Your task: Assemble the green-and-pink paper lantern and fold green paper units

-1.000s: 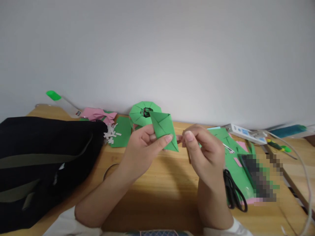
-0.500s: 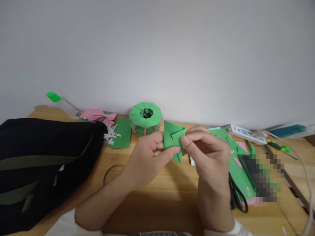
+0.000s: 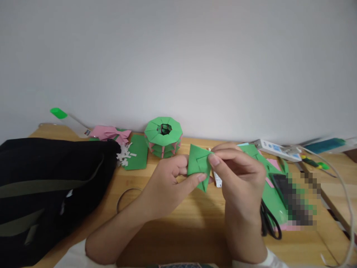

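A folded piece of green paper (image 3: 197, 158) with overlapping triangular flaps is held up above the table. My left hand (image 3: 170, 186) grips it from the left, thumb on its lower front and fingers behind. My right hand (image 3: 240, 175) pinches its right corner between thumb and index finger. Behind my hands stands a ring-shaped green and pink paper model (image 3: 164, 136), tiered and open in the middle. The paper's back side and some of my fingertips are hidden.
A black bag (image 3: 55, 193) fills the left side. Pink folded paper (image 3: 110, 133), a green sheet (image 3: 138, 152) and white scraps (image 3: 124, 154) lie beyond it. On the right are green sheets (image 3: 275, 203), a black cable (image 3: 270, 221) and a power strip (image 3: 276, 149).
The green folded paper has tilted slightly and sits a little lower and to the right in view. Both hands keep their hold. The view has shifted slightly.
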The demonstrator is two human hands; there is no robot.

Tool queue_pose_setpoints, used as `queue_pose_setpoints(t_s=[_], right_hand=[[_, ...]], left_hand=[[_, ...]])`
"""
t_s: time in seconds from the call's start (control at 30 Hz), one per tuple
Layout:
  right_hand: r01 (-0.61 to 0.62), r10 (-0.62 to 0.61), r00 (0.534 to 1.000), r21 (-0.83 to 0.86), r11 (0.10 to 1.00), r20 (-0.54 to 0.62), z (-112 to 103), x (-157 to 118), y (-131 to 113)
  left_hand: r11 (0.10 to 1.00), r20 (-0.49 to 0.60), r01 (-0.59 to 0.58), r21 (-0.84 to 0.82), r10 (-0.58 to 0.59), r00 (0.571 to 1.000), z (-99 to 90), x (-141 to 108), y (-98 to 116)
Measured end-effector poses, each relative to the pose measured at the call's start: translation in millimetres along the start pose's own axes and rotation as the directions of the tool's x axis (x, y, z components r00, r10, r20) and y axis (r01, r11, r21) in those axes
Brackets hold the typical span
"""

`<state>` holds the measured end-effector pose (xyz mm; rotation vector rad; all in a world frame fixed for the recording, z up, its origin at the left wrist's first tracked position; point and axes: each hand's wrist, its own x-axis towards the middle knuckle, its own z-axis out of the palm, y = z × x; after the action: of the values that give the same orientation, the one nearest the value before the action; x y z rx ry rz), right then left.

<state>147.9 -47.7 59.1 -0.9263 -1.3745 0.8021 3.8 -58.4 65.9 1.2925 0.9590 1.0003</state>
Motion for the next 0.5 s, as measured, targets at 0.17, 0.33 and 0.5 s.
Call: queue_pose_setpoints(t_s=[0.17, 0.33, 0.5], right_hand=[[0.002, -0.002, 1.0, 0.004, 1.0, -0.031, 2.1, -0.3, -0.8], [-0.043, 0.045, 0.999, 0.098, 0.994, -0.017, 0.4, -1.2, -2.0], [-0.03, 0.034, 0.999, 0.095, 0.995, -0.039, 1.9, -2.2, -1.0]], left_hand=[[1.0, -0.001, 0.004, 0.007, -0.004, 1.0, -0.8, -0.3, 0.9], [0.998, 0.006, 0.002, 0.068, -0.003, 1.0, 1.3, 0.1, -0.3], [0.999, 0.01, -0.009, 0.053, 0.009, 1.0, 1.2, -1.0, 0.2]])
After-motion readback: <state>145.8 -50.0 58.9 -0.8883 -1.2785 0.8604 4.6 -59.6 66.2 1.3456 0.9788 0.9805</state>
